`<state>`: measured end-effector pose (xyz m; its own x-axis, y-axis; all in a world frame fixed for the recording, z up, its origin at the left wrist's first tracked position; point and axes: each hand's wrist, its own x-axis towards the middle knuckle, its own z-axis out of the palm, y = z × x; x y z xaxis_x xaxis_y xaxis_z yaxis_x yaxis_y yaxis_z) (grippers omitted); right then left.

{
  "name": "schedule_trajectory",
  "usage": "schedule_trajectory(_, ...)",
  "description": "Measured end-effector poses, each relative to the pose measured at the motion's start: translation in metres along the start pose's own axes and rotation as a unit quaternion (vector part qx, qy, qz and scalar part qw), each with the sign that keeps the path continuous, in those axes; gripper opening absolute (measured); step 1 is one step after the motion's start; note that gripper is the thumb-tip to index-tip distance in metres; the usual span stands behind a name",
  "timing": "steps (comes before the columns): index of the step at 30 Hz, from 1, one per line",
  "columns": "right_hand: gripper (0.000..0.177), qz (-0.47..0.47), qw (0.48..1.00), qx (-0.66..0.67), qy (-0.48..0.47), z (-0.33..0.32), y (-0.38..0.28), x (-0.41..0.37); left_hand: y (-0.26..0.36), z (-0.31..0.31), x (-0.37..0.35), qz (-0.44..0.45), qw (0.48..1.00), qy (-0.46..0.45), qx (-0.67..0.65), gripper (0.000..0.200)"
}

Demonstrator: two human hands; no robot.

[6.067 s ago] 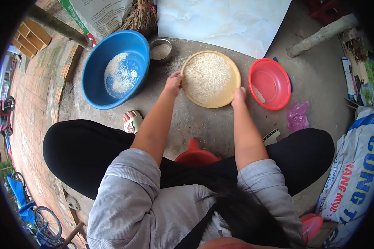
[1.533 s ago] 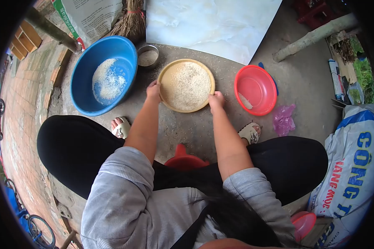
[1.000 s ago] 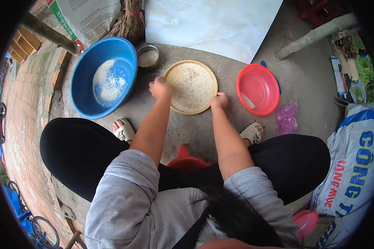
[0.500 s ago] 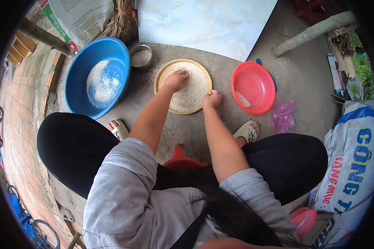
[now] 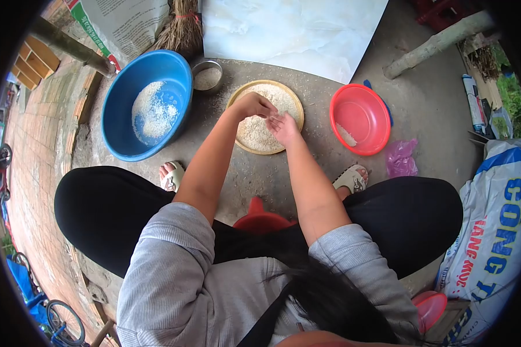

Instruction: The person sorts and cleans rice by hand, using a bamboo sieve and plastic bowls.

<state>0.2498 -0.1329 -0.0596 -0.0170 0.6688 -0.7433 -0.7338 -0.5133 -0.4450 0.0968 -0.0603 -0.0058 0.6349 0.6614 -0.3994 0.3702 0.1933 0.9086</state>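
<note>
A round woven tray (image 5: 264,152) with a yellowish rim lies on the floor in front of me, covered with white rice grains (image 5: 253,134). Over its middle, my left hand (image 5: 255,106) has its fingers drawn together in a pinch, close above my right fingers. I cannot tell what is in the pinch. My right hand (image 5: 283,128) is turned palm up above the tray's right side, fingers stretched out. Left of the tray stands a blue basin (image 5: 180,75) with white rice inside. A red basin (image 5: 362,110) to the right holds a small heap of rice.
A metal bowl (image 5: 207,77) of grain sits between the blue basin and the tray. Farther back are a marbled board (image 5: 289,32) and a straw broom (image 5: 179,26). A purple plastic bag (image 5: 402,158) and large printed sack (image 5: 486,220) lie to the right.
My left hand has lifted from the rice and moved toward my right hand. My right hand has let go of the tray's rim and turned palm up over the rice.
</note>
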Motion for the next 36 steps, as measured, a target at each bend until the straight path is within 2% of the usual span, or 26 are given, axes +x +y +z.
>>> schedule_trajectory(1, 0.036, 0.017, 0.995, 0.093, -0.022, 0.004, -0.001, -0.004, 0.005, 0.002, 0.000, -0.002, 1.000, 0.000, 0.002, 0.035)
schedule_trajectory(2, 0.033, 0.011, 0.994, 0.094, -0.048, 0.007, -0.003, -0.009, 0.010, 0.004, -0.002, 0.057, 0.984, 0.022, 0.169, 0.042)
schedule_trajectory(3, 0.033, 0.013, 0.994, 0.096, -0.048, 0.005, -0.002, -0.005, 0.010, 0.005, -0.002, 0.114, 0.936, 0.041, 0.330, 0.049)
schedule_trajectory(5, 0.027, 0.012, 0.992, 0.089, -0.089, -0.002, -0.002, 0.011, 0.000, 0.005, -0.001, 0.078, 0.928, 0.066, 0.358, 0.053)
schedule_trajectory(7, 0.022, 0.008, 0.994, 0.082, -0.076, -0.009, -0.002, 0.017, -0.017, 0.011, -0.005, 0.029, 0.913, 0.217, 0.344, 0.045)
schedule_trajectory(8, 0.021, -0.014, 0.997, 0.055, -0.051, -0.015, -0.002, 0.020, -0.029, 0.020, -0.008, 0.047, 0.903, 0.248, 0.347, 0.043)
schedule_trajectory(9, 0.020, -0.036, 0.999, 0.028, -0.026, -0.020, -0.004, 0.022, -0.027, 0.031, -0.015, 0.011, 0.913, 0.226, 0.339, 0.046)
schedule_trajectory(10, 0.020, -0.036, 0.999, 0.029, -0.026, -0.023, -0.006, 0.023, -0.034, 0.046, -0.020, 0.044, 0.903, 0.232, 0.360, 0.045)
schedule_trajectory(11, 0.019, -0.057, 0.998, 0.010, 0.019, -0.026, -0.008, 0.024, -0.042, 0.061, -0.025, 0.078, 0.891, 0.236, 0.380, 0.045)
schedule_trajectory(12, 0.018, -0.079, 0.995, -0.008, 0.065, -0.029, -0.010, 0.025, -0.051, 0.073, -0.026, 0.129, 0.890, 0.191, 0.393, 0.041)
schedule_trajectory(13, 0.018, -0.079, 0.995, -0.007, 0.068, -0.032, -0.011, 0.027, -0.061, 0.084, -0.027, 0.180, 0.885, 0.145, 0.403, 0.038)
schedule_trajectory(14, 0.018, -0.083, 0.992, 0.026, 0.091, -0.035, -0.012, 0.029, -0.071, 0.094, -0.029, 0.199, 0.889, 0.082, 0.404, 0.028)
schedule_trajectory(17, 0.019, -0.084, 0.989, 0.041, 0.112, -0.035, -0.014, 0.017, -0.085, 0.095, -0.027, 0.154, 0.883, 0.092, 0.434, 0.023)
schedule_trajectory(18, 0.020, -0.081, 0.991, 0.026, 0.105, -0.032, -0.014, 0.013, -0.087, 0.088, -0.028, 0.137, 0.884, 0.145, 0.423, 0.019)
schedule_trajectory(19, 0.020, -0.081, 0.991, 0.024, 0.106, -0.031, -0.011, 0.012, -0.092, 0.074, -0.025, 0.137, 0.885, 0.145, 0.421, 0.019)
schedule_trajectory(21, 0.024, -0.061, 0.996, -0.011, 0.069, -0.029, -0.009, 0.013, -0.098, 0.049, -0.015, 0.087, 0.894, 0.277, 0.341, 0.017)
schedule_trajectory(23, 0.025, -0.050, 0.998, -0.019, 0.043, -0.028, -0.005, 0.019, -0.055, 0.032, -0.025, -0.041, 0.942, 0.293, 0.157, 0.014)
schedule_trajectory(24, 0.027, -0.038, 0.999, -0.022, 0.018, -0.027, -0.003, 0.021, -0.055, 0.024, -0.016, -0.043, 0.965, 0.256, -0.018, 0.018)
schedule_trajectory(25, 0.027, -0.036, 0.999, -0.022, 0.017, -0.024, -0.001, 0.021, -0.044, 0.019, -0.014, 0.009, 0.972, 0.209, -0.108, 0.018)
schedule_trajectory(27, 0.027, -0.025, 0.999, 0.003, -0.021, -0.018, 0.002, 0.020, -0.020, 0.012, -0.014, 0.023, 0.990, 0.084, -0.111, 0.029)
schedule_trajectory(28, 0.027, -0.024, 0.999, 0.004, -0.021, -0.014, 0.002, 0.014, -0.016, 0.010, -0.013, 0.021, 0.990, 0.084, -0.110, 0.029)
schedule_trajectory(29, 0.025, -0.019, 0.999, 0.029, -0.035, -0.010, 0.000, 0.009, -0.011, 0.009, -0.013, 0.063, 0.990, 0.092, 0.083, 0.036)
schedule_trajectory(30, 0.023, -0.014, 0.997, 0.052, -0.049, -0.010, -0.001, 0.010, -0.011, 0.008, -0.011, 0.103, 0.952, 0.097, 0.272, 0.044)
schedule_trajectory(31, 0.023, -0.014, 0.997, 0.052, -0.050, -0.009, -0.001, 0.010, -0.012, 0.010, -0.011, 0.103, 0.952, 0.098, 0.272, 0.044)
schedule_trajectory(33, 0.019, 0.000, 0.992, 0.120, -0.032, -0.010, -0.003, 0.014, -0.020, 0.020, -0.012, 0.050, 0.909, 0.212, 0.356, 0.056)
schedule_trajectory(36, 0.015, -0.009, 0.994, 0.101, -0.039, -0.019, -0.001, 0.024, -0.053, 0.055, -0.023, 0.081, 0.883, 0.207, 0.414, 0.051)
